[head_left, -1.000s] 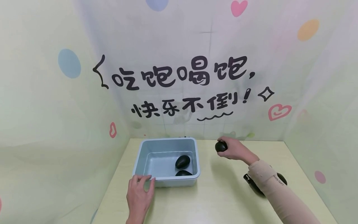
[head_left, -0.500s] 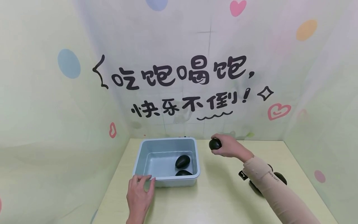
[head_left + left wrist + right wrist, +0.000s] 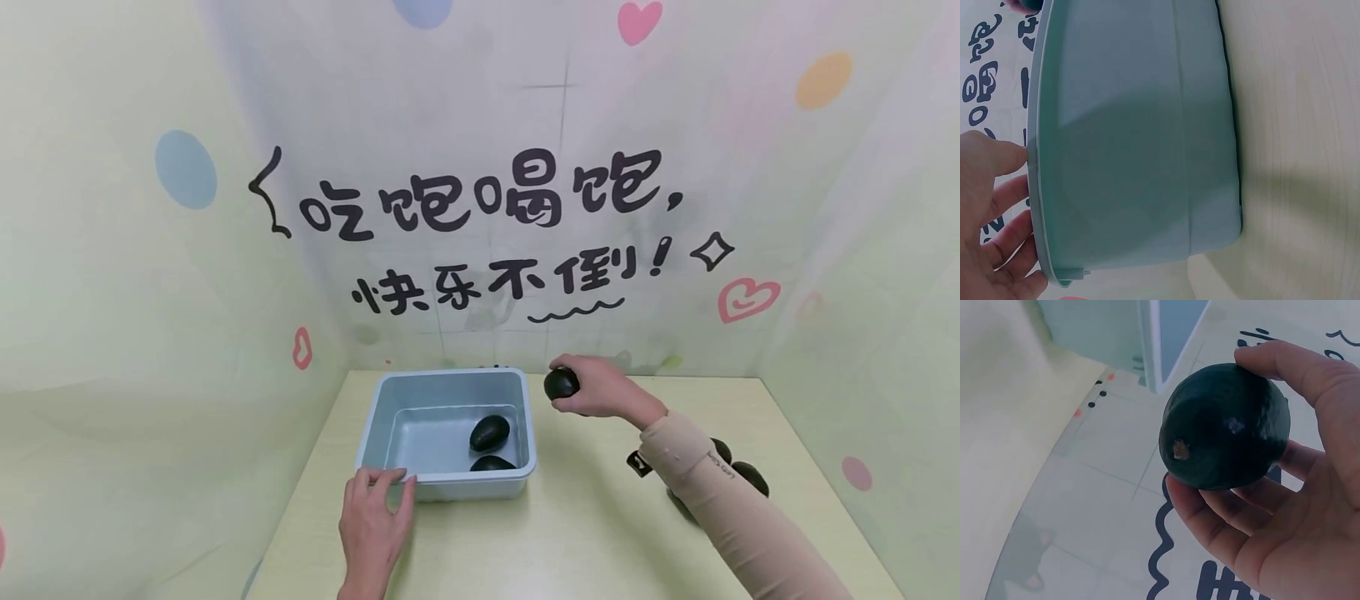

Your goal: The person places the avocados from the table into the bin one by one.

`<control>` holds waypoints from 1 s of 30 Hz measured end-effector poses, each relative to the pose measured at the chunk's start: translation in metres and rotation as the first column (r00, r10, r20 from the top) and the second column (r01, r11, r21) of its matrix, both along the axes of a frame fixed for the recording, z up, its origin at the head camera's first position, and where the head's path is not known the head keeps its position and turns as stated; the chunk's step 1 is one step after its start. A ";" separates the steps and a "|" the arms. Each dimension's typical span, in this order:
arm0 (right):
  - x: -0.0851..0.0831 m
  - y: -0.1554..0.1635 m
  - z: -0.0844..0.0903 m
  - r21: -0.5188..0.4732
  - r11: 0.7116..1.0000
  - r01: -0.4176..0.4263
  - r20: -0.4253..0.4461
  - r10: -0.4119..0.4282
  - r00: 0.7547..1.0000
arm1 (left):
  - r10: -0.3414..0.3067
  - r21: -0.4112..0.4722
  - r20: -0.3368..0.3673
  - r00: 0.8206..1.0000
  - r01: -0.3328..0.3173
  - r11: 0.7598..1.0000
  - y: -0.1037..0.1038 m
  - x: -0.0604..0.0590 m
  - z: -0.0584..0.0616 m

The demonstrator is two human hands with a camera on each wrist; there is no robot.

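Observation:
My right hand (image 3: pixel 600 387) holds a dark avocado (image 3: pixel 561 384) in the air, just right of the light blue bin (image 3: pixel 442 478). In the right wrist view the avocado (image 3: pixel 1225 428) shows its brown stem end, with the thumb over one side and the fingers curved along the other. My left hand (image 3: pixel 372 521) rests its fingertips on the bin's front rim near the left corner. The left wrist view shows the thumb and fingers of that left hand (image 3: pixel 991 219) at the rim. Inside the bin lie two avocados, one at the right (image 3: pixel 490 434) and one partly hidden behind the front wall (image 3: pixel 492 463).
More avocados (image 3: pixel 751 479) lie on the pale wooden table (image 3: pixel 555 542) at the right, partly covered by my right sleeve (image 3: pixel 720 483). A printed cloth backdrop (image 3: pixel 465 108) with black lettering encloses the table at the back and sides.
The right hand has moved left and slightly up with the avocado, coming closer to the bin. Left hand and bin have stayed in place.

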State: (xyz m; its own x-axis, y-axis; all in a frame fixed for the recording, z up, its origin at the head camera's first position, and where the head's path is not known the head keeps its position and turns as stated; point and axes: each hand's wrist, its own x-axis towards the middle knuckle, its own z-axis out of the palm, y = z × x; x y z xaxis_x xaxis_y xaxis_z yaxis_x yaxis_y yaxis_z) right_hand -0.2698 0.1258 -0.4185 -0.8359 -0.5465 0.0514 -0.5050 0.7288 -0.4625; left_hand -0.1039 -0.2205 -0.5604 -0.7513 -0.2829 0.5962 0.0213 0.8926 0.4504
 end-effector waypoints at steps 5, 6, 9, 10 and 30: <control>0.001 -0.009 0.006 -0.047 0.999 -0.012 0.061 0.015 0.998 | -0.005 -0.005 -0.001 1.000 0.005 1.000 -0.001 -0.002 0.001; 0.001 -0.011 0.007 -0.049 0.999 -0.011 0.063 0.015 0.998 | -0.007 -0.005 -0.004 1.000 0.007 1.000 -0.002 -0.003 0.001; 0.001 -0.016 0.008 -0.054 0.998 -0.017 0.058 0.021 0.998 | -0.011 -0.006 -0.008 1.000 0.011 1.000 -0.002 -0.004 0.002; 0.001 -0.018 0.009 -0.053 0.998 -0.023 0.055 0.026 0.998 | -0.010 -0.006 -0.007 1.000 0.010 1.000 -0.003 -0.004 0.002; 0.002 -0.048 0.011 -0.113 0.990 -0.081 0.091 0.091 0.992 | -0.005 0.008 0.013 1.000 0.005 1.000 -0.003 -0.006 0.004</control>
